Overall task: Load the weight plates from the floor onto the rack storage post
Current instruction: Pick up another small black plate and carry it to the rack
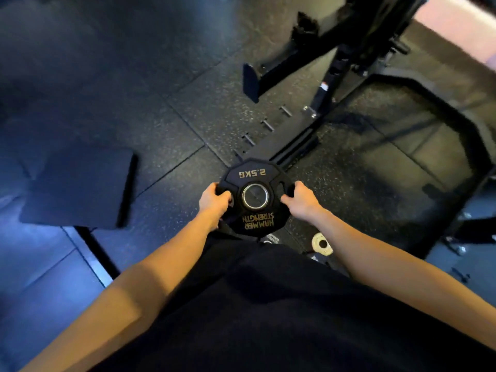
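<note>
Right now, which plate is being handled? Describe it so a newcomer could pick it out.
Start at the black rack frame upper right and follow its floor rail toward the person. There the left hand and right hand grip a black plate. Gold "2.5KG" lettering and a steel-ringed hole distinguish it from the small pale disc nearby.

Both bare forearms extend forward and down from the lower frame edges, converging toward centre. Left hand [214, 201]: fingers curled over the left rim of the weight plate [253, 196], knuckles up, thumb toward the hub. Right hand [302, 201]: fingers hooked into the right-side grip slot, thumb pointing inward across the face. Wrists roughly level, hands apart on opposite sides.
</note>
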The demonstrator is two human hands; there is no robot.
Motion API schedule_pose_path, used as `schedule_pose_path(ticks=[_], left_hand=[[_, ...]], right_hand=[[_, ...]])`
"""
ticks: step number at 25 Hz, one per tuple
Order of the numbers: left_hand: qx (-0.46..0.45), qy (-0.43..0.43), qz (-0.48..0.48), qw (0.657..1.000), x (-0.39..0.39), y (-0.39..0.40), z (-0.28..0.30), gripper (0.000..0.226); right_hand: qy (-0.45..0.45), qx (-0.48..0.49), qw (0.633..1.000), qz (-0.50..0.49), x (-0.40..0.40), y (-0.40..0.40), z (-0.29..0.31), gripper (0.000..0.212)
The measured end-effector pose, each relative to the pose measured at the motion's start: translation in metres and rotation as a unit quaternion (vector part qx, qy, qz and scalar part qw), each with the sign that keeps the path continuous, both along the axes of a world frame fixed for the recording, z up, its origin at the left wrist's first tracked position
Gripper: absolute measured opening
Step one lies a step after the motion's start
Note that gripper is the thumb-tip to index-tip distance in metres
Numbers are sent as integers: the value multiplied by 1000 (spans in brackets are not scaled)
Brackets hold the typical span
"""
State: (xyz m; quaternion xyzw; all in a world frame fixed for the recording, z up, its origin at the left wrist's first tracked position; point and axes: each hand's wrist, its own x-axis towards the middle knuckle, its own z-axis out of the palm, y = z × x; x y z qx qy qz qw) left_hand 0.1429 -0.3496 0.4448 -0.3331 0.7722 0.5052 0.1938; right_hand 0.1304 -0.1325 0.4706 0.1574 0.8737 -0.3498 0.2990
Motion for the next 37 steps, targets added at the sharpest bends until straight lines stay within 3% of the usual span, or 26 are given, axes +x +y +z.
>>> schedule_pose_path(ticks=[7,13,19,29,37], left_hand=[[12,15,85,996,-60,-143,3,28],[-6,29,50,998,-137,-272,11,22],[8,49,62,997,-226,-339,23,25],[-9,41,18,999,-460,-435,7,31],[5,60,2,998,-648,-494,25,27]], right_hand=[[3,-7,997,74,-91,-148,-6,39],[3,-26,998,55,-166,-268,-2,42],[20,-30,997,70,-259,-338,12,33],[38,-21,998,46,-473,-430,-17,29],[52,-28,998,22,-655,-490,-5,32]])
